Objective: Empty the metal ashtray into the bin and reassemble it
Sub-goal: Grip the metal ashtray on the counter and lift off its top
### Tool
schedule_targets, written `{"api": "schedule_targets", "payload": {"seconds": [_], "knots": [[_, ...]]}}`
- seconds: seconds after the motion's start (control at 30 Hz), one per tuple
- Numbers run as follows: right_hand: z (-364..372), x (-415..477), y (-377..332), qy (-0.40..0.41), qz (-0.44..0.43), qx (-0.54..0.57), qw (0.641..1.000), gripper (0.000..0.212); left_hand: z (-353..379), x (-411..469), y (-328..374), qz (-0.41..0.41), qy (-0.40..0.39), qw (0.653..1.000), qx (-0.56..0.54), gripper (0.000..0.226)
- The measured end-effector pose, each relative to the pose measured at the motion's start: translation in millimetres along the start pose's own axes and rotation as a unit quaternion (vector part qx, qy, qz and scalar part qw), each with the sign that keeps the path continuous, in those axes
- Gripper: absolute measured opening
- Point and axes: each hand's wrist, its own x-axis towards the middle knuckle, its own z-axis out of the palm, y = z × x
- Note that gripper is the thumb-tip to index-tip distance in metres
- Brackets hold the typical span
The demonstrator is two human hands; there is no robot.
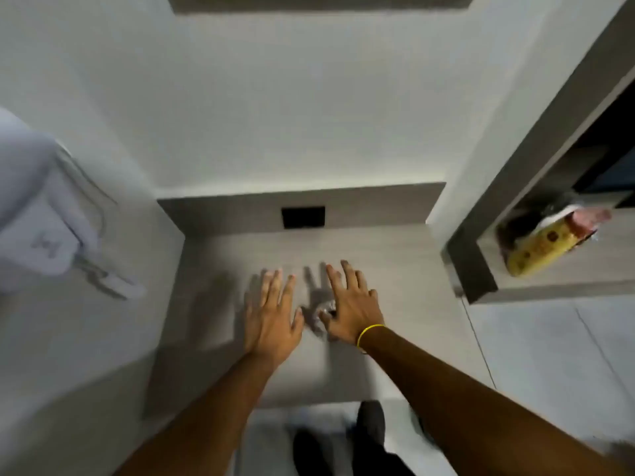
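Bare forearms, 1 thin yellow band (pixel 369 334) on the right wrist, dark trousers (pixel 371 438) below.

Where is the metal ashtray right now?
In the head view, the metal ashtray sits mid-counter between the left hand and right hand, partly under the right.

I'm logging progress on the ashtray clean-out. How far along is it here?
Nothing looks done yet. The metal ashtray sits on the grey counter, mostly hidden between the hands. In hand: the left hand and right hand hover over it, fingers spread, neither gripping. Left: lifting, emptying, reassembling; no bin is visible.
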Motion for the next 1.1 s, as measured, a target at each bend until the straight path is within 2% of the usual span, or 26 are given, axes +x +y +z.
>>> {"api": "schedule_targets", "payload": {"seconds": [0.03,0.1,0.2,0.33,0.43,0.67,1.1], "knots": [[20.7,-2.1,4.0,-0.055,0.021,0.003,0.998,0.11,24.3,-13.3,-1.8,-0.022,-0.036,0.999,0.002,0.074],[54.2,-8.1,12.0,-0.075,0.044,0.001,0.996,0.114,59.9,-40.0,-6.5,-0.034,-0.077,0.996,-0.005,0.074],[84.8,-13.2,19.3,-0.08,0.041,-0.012,0.996,0.109,95.0,-71.5,-13.7,-0.035,-0.122,0.992,-0.004,0.074],[90.6,1.3,20.5,-0.09,0.01,-0.04,0.995,0.104,115.2,-78.9,-18.3,-0.042,-0.138,0.99,0.004,0.071],[87.6,17.8,18.7,-0.103,-0.006,-0.039,0.994,0.106,122.1,-78.9,-19.3,-0.049,-0.138,0.989,-0.001,0.069],[83.5,50.9,14.0,-0.153,-0.048,-0.071,0.984,0.096,138.0,-83.4,-20.4,-0.058,-0.109,0.992,0.0,0.072],[79.2,57.5,18.2,-0.185,-0.112,-0.075,0.973,0.11,151.2,-86.6,-21.6,-0.055,-0.077,0.995,0.014,0.072]]}}
